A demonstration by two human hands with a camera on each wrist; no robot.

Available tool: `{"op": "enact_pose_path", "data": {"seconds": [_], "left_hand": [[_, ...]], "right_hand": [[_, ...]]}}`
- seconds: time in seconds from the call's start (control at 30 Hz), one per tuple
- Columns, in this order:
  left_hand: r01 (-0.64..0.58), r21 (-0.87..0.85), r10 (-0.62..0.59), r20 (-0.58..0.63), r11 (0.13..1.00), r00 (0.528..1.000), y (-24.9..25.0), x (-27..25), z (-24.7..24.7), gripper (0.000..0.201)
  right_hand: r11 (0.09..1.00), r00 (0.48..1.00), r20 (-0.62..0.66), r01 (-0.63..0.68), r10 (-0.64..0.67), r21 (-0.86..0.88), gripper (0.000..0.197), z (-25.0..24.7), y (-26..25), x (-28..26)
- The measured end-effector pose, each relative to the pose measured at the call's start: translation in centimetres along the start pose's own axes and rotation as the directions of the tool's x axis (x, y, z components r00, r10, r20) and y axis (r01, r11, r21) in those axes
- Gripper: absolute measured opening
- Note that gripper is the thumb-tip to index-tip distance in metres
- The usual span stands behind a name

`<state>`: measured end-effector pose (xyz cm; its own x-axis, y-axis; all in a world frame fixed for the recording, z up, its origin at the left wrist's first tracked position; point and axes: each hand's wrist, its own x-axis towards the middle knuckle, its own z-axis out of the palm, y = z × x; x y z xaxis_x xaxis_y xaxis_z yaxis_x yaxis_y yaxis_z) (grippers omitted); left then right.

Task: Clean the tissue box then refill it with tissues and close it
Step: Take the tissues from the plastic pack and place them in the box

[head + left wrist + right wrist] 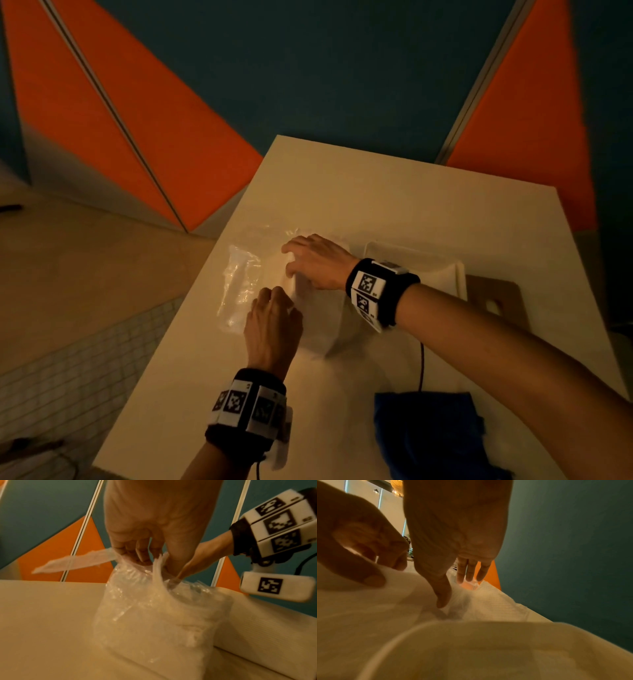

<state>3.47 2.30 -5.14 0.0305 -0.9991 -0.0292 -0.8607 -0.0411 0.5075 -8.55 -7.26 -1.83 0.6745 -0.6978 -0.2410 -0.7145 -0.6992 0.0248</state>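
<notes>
meanwhile the left hand (145, 524) pinches the crinkled clear plastic wrapper (137, 601) around the white tissue stack (318, 322). the right hand (317, 262) grips that stack's edge beside the white tissue box (445, 270).

No legible text, brand name or number appears in any view. The only printed signs are black-and-white square fiducial marker patterns:

- Left wristband (246, 404): several marker squares on white blocks around the black band. Small marks beside them are too blurred to read.
- Right wristband (373, 291): marker squares on its white blocks, also seen in the left wrist view (281, 524). Tiny characters beside each square cannot be read.
- White camera housing (276, 586) below that band: one marker square.

The clear plastic wrapper (137, 608) shows no readable print.
</notes>
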Motion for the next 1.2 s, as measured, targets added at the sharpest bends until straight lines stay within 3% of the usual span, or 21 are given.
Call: {"op": "enact_pose_path", "data": {"seconds": [0.13, 0.23, 0.3, 0.4, 0.47, 0.57, 0.63, 0.7, 0.87, 1.0, 1.1, 1.2], "left_hand": [[-0.067, -0.161, 0.055, -0.08, 0.985, 0.995, 0.6, -0.9, -0.3, 0.021], [-0.031, -0.341, -0.003, -0.1, 0.94, 0.995, 1.0, -1.5, -0.9, 0.033], [-0.031, -0.393, -0.022, -0.128, 0.919, 0.992, 1.1, -1.8, -1.6, 0.029], [-0.081, -0.428, -0.035, -0.256, 0.9, 0.966, 1.0, -2.3, -3.0, 0.02], [-0.12, -0.444, -0.053, -0.359, 0.888, 0.932, 0.7, -2.3, -3.7, 0.02], [-0.232, -0.448, -0.015, -0.483, 0.863, 0.876, -0.1, -1.9, -3.8, 0.019], [-0.268, -0.472, -0.029, -0.532, 0.84, 0.846, -0.7, -1.7, -3.3, 0.019], [-0.235, -0.533, -0.104, -0.53, 0.813, 0.842, -1.0, -1.8, -2.7, 0.021], [-0.12, -0.611, -0.179, -0.405, 0.782, 0.897, -1.7, -2.3, -1.3, 0.043], [-0.026, -0.667, -0.322, -0.394, 0.745, 0.861, -2.0, -2.4, -1.2, 0.038], [-0.056, -0.71, -0.308, -0.374, 0.702, 0.875, -1.9, -2.3, -1.4, 0.047], [-0.044, -0.72, -0.252, -0.298, 0.692, 0.921, -1.9, -2.1, -0.7, 0.065]], "right_hand": [[0.999, 0.995, -0.098, -0.007, 0.012, 0.049, 0.032, -0.4, 0.7, -0.5], [0.996, 0.984, -0.18, 0.01, 0.005, 0.085, 0.025, -0.6, 1.0, -0.9], [0.993, 0.97, -0.244, 0.011, 0.018, 0.118, 0.022, -0.8, 1.2, -1.5], [0.962, 0.918, -0.363, -0.067, 0.164, 0.265, 0.024, -1.7, 2.3, -3.0], [0.843, 0.86, -0.35, -0.155, 0.371, 0.515, 0.032, -2.4, 3.1, -4.1], [0.508, 0.78, -0.252, -0.097, 0.573, 0.856, 0.033, -1.9, 3.0, -4.9], [0.323, 0.733, -0.188, -0.046, 0.654, 0.945, 0.03, -0.7, 2.0, -4.7], [0.213, 0.671, -0.14, -0.028, 0.728, 0.977, 0.035, 0.7, 1.0, -4.3], [0.086, 0.588, -0.044, -0.044, 0.807, 0.995, 0.045, 2.3, 0.4, -3.1], [0.074, 0.548, -0.069, 0.013, 0.833, 0.997, 0.04, 1.8, 0.6, -3.4], [0.042, 0.561, -0.052, 0.03, 0.826, 0.999, 0.043, 1.7, 0.2, -3.7], [0.034, 0.602, 0.014, -0.068, 0.798, 0.997, 0.051, 2.3, -0.7, -3.5]]}}
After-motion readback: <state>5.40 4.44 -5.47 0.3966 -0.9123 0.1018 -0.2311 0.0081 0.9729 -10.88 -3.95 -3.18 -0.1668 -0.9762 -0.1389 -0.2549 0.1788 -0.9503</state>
